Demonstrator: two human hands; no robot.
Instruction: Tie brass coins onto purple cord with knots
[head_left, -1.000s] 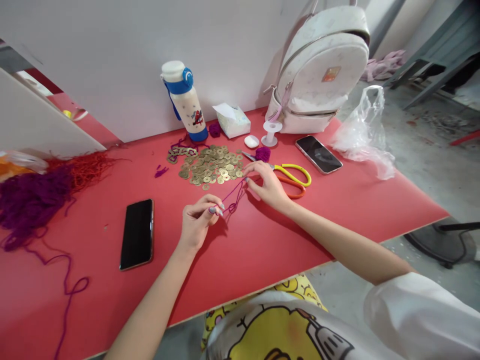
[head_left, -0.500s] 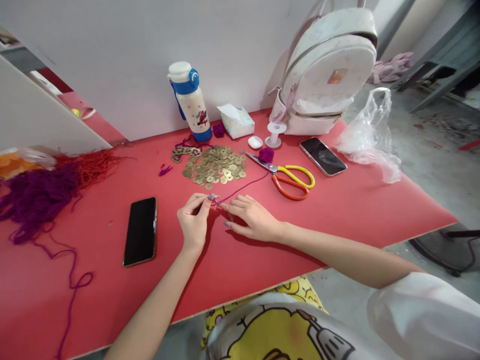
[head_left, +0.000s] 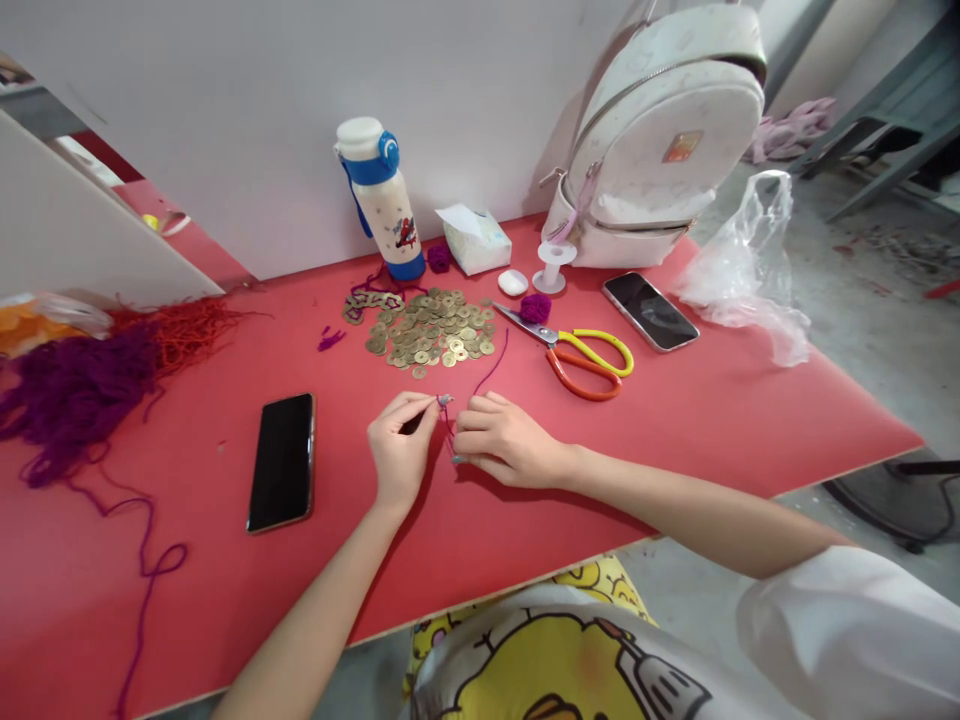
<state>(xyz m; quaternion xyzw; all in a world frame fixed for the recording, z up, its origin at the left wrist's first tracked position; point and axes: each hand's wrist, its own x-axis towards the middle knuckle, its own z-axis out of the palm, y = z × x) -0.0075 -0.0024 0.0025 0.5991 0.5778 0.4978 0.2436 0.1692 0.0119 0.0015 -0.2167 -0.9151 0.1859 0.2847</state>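
Observation:
My left hand [head_left: 405,445] is closed in a pinch on purple yarn [head_left: 448,420], thumb and index finger together at its tip. Facing it, my right hand [head_left: 514,440] has its fingers curled on the same strand, which runs between the two hands. A length of the yarn sticks out past the right knuckles toward the scissors. Whatever lies inside the left pinch is too small to make out. Just beyond both hands lies a pile of brass-coloured coins with holes [head_left: 431,330], and beside it a string of similar coins [head_left: 373,302] with purple yarn.
Scissors with yellow and orange handles [head_left: 592,365] lie right of the coins, near a purple yarn ball [head_left: 535,308]. Phones [head_left: 281,462] lie left and right. A bottle [head_left: 382,200], tissue pack [head_left: 480,245], spool [head_left: 553,268] and backpack [head_left: 660,150] stand behind. Loose purple yarn [head_left: 82,385] is far left.
My left hand has shifted slightly right. My right fingers, stretched out before, have curled in on the yarn. The strand beyond them has swung up and left, away from the scissors.

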